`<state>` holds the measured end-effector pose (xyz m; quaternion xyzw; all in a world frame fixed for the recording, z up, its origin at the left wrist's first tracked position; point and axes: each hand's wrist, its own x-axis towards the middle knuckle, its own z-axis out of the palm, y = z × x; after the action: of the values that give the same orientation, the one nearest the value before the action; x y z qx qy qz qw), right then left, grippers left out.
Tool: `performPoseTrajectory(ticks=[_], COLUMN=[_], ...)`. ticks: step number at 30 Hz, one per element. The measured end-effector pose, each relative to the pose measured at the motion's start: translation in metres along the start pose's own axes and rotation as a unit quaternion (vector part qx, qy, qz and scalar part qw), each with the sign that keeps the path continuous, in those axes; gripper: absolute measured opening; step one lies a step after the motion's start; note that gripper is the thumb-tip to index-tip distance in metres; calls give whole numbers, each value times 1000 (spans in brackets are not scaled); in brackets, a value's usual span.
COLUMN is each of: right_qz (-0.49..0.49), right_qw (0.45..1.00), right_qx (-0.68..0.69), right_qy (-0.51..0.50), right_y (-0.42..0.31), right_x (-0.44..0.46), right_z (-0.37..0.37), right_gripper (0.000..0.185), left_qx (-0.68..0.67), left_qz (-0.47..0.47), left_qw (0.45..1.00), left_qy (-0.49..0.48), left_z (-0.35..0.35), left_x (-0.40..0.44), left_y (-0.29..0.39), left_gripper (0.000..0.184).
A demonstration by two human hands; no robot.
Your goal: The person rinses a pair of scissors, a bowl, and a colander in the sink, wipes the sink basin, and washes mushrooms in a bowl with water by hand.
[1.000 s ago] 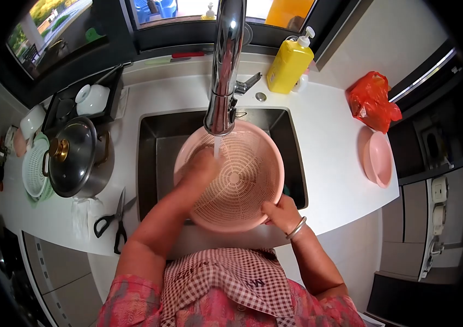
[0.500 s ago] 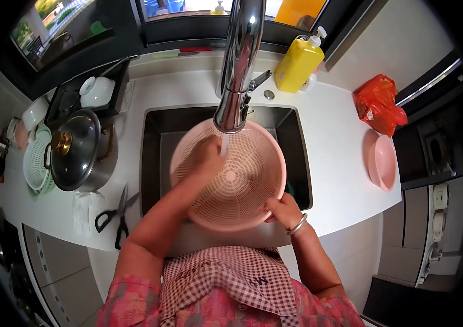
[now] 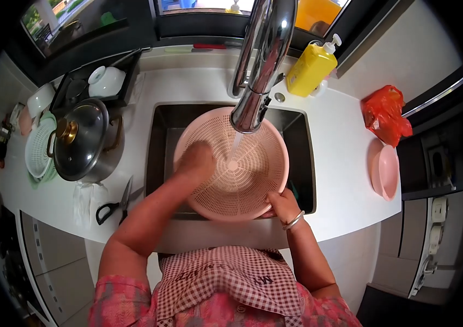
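A round pink colander (image 3: pixel 253 188) is tilted slightly over the sink (image 3: pixel 160 143), under the tap (image 3: pixel 252 111). Water runs from the spout into it. My right hand (image 3: pixel 283 206) grips the colander's near right rim, thumb on top and fingers beneath. Inside the colander, my left hand (image 3: pixel 198 162) is against or just above the left inner wall. Motion smears its fingers, so whether it holds anything is unclear. No food shows in the colander.
On the left stand a lidded pot (image 3: pixel 89 143), nested strainers (image 3: pixel 37 146) and scissors (image 3: pixel 117 204). A yellow pump bottle (image 3: pixel 311 70) is behind the sink at right. Farther right are a red plastic bag (image 3: pixel 385 113) and a pink bowl (image 3: pixel 386 172).
My left hand has moved from beneath the water stream toward the colander's left wall. My right hand keeps its grip on the rim. The camera view has shifted slightly.
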<state>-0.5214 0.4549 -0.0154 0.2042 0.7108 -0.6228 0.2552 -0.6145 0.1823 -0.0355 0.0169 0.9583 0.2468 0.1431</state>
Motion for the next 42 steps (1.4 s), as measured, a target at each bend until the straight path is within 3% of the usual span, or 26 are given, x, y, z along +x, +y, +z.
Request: performPoseTrajectory(ticks=[2, 3, 6, 8, 11, 13, 15, 17, 18, 19, 21, 24, 25, 28, 31, 34, 37, 40, 42], right_qz=[-14, -21, -47, -47, -32, -11, 36, 23, 19, 32, 60, -52, -75, -124, -95, -80, -15, 34, 70], right_qw=[1000, 1000, 998, 998, 996, 993, 985, 989, 990, 987, 980, 992, 991, 989, 992, 992, 988, 979, 979], right_qx=[10, 14, 26, 10, -55, -100, -165, -146, -137, -151, -180, -87, -96, -64, 33, 81, 147, 192, 160], right_qy=[2, 5, 15, 36, 70, 59, 21, -16, -25, -38, -67, -71, -47, -43, -74, -48, -41, -64, -108], right_y=[0, -1, -13, -11, -30, -48, -62, -70, -73, -79, -92, -94, -96, -76, -25, -13, -4, -9, -16], right_x=[3, 4, -1, 2, -6, -12, -7, -6, -3, 1, 6, 0, -9, -17, -13, -7, 11, 22, 25], right_z=[5, 6, 0, -16, -46, -66, -89, -104, -108, -109, -110, -91, -79, -48, -25, -2, -11, -21, -35], right_gripper=[29, 29, 31, 33, 36, 37, 43, 45, 45, 51, 64, 83, 99, 124, 113, 93, 74, 71, 73], left_qx=[-66, -30, -9, -107, -68, 18, 1, -184, -348, -488, -524, -559, -566, -638, -679, -660, -610, -489, -217], left_qz=[121, 151, 249, 322, 291, 296, 205, 101, 36, -30, -36, -93, -119, -196, -206, -143, -129, 103, 215], left_qw=[964, 967, 967, 922, 949, 900, 896, 947, 936, 858, 834, 812, 806, 739, 702, 738, 781, 830, 898], left_qy=[228, 205, 45, -187, 97, 318, 395, 244, 43, -160, -166, -140, -127, -93, -62, -9, -34, 246, 315], left_z=[21, 24, 38, 40, 50, 9, 5, -2, -13, -19, -10, -8, -7, 4, 25, 54, 45, 59, -5], left_x=[18, 15, -13, -26, -43, -45, -38, -43, -49, -53, -65, -88, -93, -103, -110, -114, -114, -97, -111], left_y=[-4, 5, 24, 29, 12, 7, -1, -14, -24, -30, -35, -33, -29, -17, -8, -14, -14, -25, -10], left_gripper=[34, 32, 29, 29, 36, 48, 50, 53, 55, 57, 52, 46, 44, 48, 52, 54, 60, 69, 64])
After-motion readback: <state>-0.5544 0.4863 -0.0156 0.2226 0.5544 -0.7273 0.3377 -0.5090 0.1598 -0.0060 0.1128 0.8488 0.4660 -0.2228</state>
